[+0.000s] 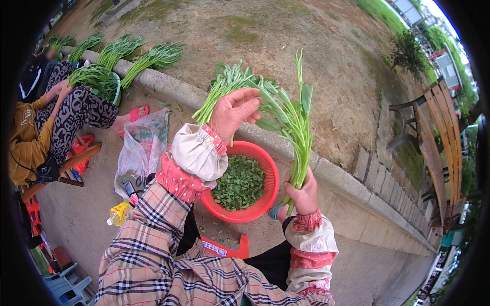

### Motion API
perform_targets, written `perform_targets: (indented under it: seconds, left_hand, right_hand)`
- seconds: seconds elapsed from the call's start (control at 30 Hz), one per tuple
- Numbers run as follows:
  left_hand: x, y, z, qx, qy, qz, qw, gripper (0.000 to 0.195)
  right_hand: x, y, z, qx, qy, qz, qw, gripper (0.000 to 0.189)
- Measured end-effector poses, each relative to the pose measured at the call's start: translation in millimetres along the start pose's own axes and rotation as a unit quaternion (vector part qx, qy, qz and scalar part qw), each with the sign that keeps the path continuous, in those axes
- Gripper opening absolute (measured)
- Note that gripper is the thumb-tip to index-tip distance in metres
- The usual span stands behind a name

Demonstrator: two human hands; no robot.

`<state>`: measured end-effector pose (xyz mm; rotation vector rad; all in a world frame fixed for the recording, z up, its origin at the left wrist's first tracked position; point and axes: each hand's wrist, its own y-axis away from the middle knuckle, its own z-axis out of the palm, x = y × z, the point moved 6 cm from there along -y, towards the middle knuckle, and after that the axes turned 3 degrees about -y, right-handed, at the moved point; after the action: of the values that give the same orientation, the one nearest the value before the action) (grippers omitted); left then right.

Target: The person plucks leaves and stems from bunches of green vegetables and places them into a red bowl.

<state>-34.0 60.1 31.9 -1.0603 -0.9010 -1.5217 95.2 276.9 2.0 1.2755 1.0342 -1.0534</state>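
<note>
My right hand is closed round the lower stems of an upright bunch of leafy greens, right of the basket. My left hand is raised beside the bunch's leaves, fingers curled with the thumb near the fingertips; whether it pinches a leaf I cannot tell. Below and between my hands stands a red plastic basket holding chopped greens. Behind my left hand, another bunch of leafy greens lies across the concrete curb.
At the left a seated co-worker holds greens over a green basin. More bunches lie along the curb. A clear plastic bag, a mobile phone and a yellow-labelled bottle are left of me. A wooden bench stands right.
</note>
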Motion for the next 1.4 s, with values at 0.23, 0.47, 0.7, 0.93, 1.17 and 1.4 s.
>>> perform_targets:
  seconds: [0.23,0.47,0.7,0.93,1.17,1.4]
  left_hand:
    - [17.6,-8.1,-9.1,0.044,-0.056,0.112,0.991,0.039]
    - [11.1,-13.5,-17.4,0.022,-0.045,0.059,0.997,0.035]
    - [0.6,-18.8,-75.5,0.245,-0.051,-0.024,0.968,0.031]
    - [-5.2,-29.3,-69.3,0.158,-0.076,-0.045,0.984,0.039]
    - [10.1,-35.1,-58.1,0.017,0.111,-0.033,0.993,0.041]
    - [24.0,-32.3,-69.4,-0.066,0.071,0.01,0.995,0.036]
  right_hand:
    - [-3.5,1.5,3.1,-0.006,0.001,0.006,1.0,0.045]
    - [0.7,0.5,1.9,-0.015,0.03,-0.015,0.999,0.041]
    - [-1.6,4.0,-1.2,-0.013,-0.046,0.008,0.999,0.054]
    - [-2.7,7.9,3.7,-0.056,-0.121,0.028,0.991,0.061]
    - [-0.5,10.0,2.7,-0.089,-0.089,0.033,0.992,0.062]
    - [-2.3,12.8,2.8,-0.109,-0.109,0.04,0.987,0.056]
